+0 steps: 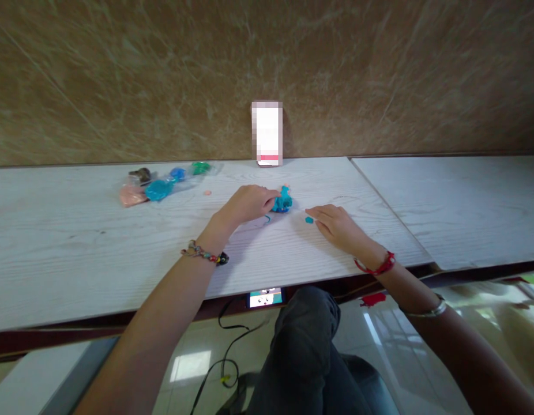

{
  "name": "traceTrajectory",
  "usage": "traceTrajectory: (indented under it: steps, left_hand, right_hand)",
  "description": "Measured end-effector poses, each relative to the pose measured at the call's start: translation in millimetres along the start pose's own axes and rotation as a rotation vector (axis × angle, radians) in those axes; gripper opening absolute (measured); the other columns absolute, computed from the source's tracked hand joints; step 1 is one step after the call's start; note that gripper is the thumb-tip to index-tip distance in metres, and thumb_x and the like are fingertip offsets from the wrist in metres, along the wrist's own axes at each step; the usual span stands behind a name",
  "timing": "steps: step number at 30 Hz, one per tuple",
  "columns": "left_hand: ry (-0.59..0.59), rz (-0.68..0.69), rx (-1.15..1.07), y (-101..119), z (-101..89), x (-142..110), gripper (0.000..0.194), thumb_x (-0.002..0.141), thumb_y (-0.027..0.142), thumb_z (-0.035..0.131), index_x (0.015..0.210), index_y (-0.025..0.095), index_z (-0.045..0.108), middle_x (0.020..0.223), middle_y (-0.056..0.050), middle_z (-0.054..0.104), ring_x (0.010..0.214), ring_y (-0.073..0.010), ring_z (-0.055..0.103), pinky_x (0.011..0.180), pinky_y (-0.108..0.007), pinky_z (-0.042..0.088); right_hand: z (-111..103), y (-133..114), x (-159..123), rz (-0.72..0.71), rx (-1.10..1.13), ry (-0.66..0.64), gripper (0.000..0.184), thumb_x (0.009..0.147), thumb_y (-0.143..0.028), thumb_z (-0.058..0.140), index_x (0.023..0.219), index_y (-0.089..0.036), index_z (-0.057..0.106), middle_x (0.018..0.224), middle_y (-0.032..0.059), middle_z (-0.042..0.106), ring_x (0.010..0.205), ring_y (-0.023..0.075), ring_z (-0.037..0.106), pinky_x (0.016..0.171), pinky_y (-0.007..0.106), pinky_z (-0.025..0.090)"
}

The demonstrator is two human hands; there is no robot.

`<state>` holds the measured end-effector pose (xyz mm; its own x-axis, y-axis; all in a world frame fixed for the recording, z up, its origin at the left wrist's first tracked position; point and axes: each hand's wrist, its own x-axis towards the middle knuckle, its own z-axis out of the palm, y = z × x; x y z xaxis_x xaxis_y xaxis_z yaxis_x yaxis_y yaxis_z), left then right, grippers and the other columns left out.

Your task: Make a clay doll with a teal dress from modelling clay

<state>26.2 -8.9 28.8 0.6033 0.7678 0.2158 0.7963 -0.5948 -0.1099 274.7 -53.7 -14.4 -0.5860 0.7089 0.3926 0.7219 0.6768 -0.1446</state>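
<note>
My left hand (249, 203) rests on the white wooden table (76, 248) with its fingers closed on a small blue clay figure (284, 200) that has a pink bit on top. My right hand (334, 225) lies low on the table to the right, fingertips pressed together beside a tiny teal clay piece (309, 219); whether it touches the piece is unclear. A thin blue clay strip (267, 218) lies between the hands. Both wrists wear bracelets.
At the back left lie clay lumps in plastic wraps: pink (132, 196), blue (158, 189), green (200, 168) and a dark one (140, 173). A small pink bit (207, 192) lies loose. A blurred upright card (267, 134) leans on the brown wall. A phone (264, 297) and cable sit below the table edge.
</note>
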Motion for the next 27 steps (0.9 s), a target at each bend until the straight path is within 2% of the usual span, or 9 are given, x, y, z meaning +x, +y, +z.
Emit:
traceTrajectory:
  steps: [3,7,13,16,20,27]
  left_hand:
    - [0.001,-0.009,0.002,-0.6,1.4,-0.3,0.031,0.087,0.023,0.041,0.101,0.021,0.069,0.081,-0.005,0.072,0.066,-0.0139,0.061,0.057,-0.024,0.036]
    - [-0.010,-0.010,0.012,-0.8,2.8,-0.2,0.031,0.088,0.025,0.041,0.101,0.021,0.069,0.081,-0.005,0.072,0.067,-0.0151,0.061,0.057,-0.025,0.035]
    - [-0.002,-0.009,0.012,0.4,0.6,0.1,0.030,0.086,0.024,0.042,0.100,0.021,0.069,0.081,-0.004,0.072,0.067,-0.0141,0.061,0.056,-0.024,0.035]
    - [0.026,-0.004,-0.004,0.5,0.3,-0.1,0.029,0.086,0.024,0.044,0.100,0.022,0.069,0.080,-0.004,0.072,0.065,-0.0130,0.061,0.057,-0.024,0.036]
    - [0.027,0.018,-0.007,0.7,0.5,-0.3,0.030,0.086,0.024,0.043,0.101,0.021,0.069,0.082,-0.004,0.072,0.068,-0.0132,0.062,0.059,-0.023,0.037]
    - [0.024,0.014,-0.030,1.6,0.7,0.3,0.029,0.086,0.025,0.043,0.100,0.021,0.069,0.079,-0.004,0.071,0.066,-0.0135,0.061,0.058,-0.024,0.037]
  right_hand:
    - [-1.6,-0.8,-2.2,-0.038,-0.009,-0.041,0.034,0.087,-0.012,0.040,0.111,-0.016,0.065,0.122,0.0139,0.061,0.110,0.0248,0.055,0.087,0.043,0.045]
    - [-0.1,2.9,-3.7,-0.019,0.038,-0.093,0.037,0.084,-0.010,0.041,0.110,-0.017,0.066,0.125,0.0128,0.060,0.113,0.0258,0.054,0.089,0.047,0.044]
    - [1.1,7.8,-3.3,0.013,0.162,-0.027,0.038,0.087,-0.013,0.038,0.117,-0.015,0.062,0.112,0.0116,0.067,0.104,0.0219,0.059,0.090,0.041,0.047]
    - [-0.4,2.0,-1.8,0.010,0.074,-0.016,0.041,0.086,-0.010,0.038,0.122,-0.012,0.058,0.109,0.0136,0.067,0.101,0.0229,0.059,0.088,0.041,0.047]
    - [1.0,-4.4,1.8,-0.050,-0.077,-0.021,0.036,0.084,-0.007,0.043,0.112,-0.016,0.064,0.122,0.0143,0.059,0.110,0.0252,0.054,0.088,0.041,0.045]
    - [5.1,3.3,11.3,-0.055,-0.075,-0.065,0.030,0.087,-0.006,0.045,0.101,-0.017,0.069,0.097,0.0088,0.071,0.091,0.0201,0.061,0.079,0.034,0.043]
